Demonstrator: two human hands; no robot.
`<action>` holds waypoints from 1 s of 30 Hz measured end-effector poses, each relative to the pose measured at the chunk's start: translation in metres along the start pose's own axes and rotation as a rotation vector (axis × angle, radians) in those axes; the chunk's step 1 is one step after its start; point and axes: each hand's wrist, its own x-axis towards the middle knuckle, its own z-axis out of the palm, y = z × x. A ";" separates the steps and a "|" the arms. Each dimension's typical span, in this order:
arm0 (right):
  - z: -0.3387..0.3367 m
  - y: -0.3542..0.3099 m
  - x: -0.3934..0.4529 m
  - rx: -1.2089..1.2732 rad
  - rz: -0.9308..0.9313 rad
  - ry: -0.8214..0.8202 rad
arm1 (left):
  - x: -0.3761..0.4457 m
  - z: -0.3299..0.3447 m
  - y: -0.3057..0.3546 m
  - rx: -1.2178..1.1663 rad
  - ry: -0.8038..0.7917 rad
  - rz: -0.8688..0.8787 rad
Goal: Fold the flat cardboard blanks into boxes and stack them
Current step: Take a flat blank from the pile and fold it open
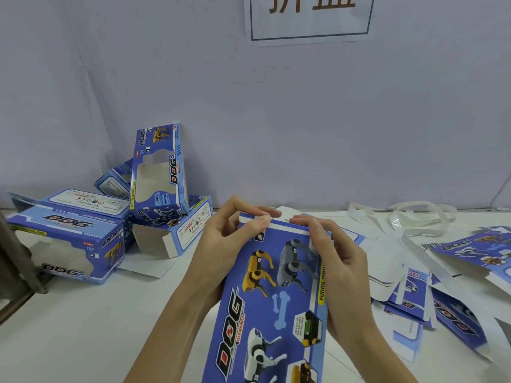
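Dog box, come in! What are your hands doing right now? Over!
Both hands, left and right, pinching the blank's far flap. Still flat. Folded boxes piled left, more blanks right. Nothing blocking.

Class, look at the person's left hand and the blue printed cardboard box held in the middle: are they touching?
Touching. The head view shows the left hand pinching the top edge of the blue printed cardboard box, thumb pressed on its white strip.

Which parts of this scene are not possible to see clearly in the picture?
- Head view: wall sign cut off by the top edge.
- Held box: lower end beyond the bottom edge; far flap hidden by left hand and right hand.
- Flat blanks: overlapping, count unclear.
- Label print on folded boxes: too small.
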 end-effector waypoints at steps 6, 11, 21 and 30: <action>-0.001 0.006 0.001 -0.045 -0.049 -0.006 | -0.001 0.004 0.000 0.019 0.004 0.038; -0.005 0.008 0.002 -0.055 -0.006 0.056 | -0.003 -0.004 0.000 0.060 -0.126 0.035; -0.002 0.006 0.008 -0.052 -0.007 0.085 | -0.002 -0.005 -0.004 0.099 -0.046 0.025; -0.009 0.006 0.004 -0.118 -0.122 -0.058 | -0.001 -0.010 -0.001 0.073 0.000 0.014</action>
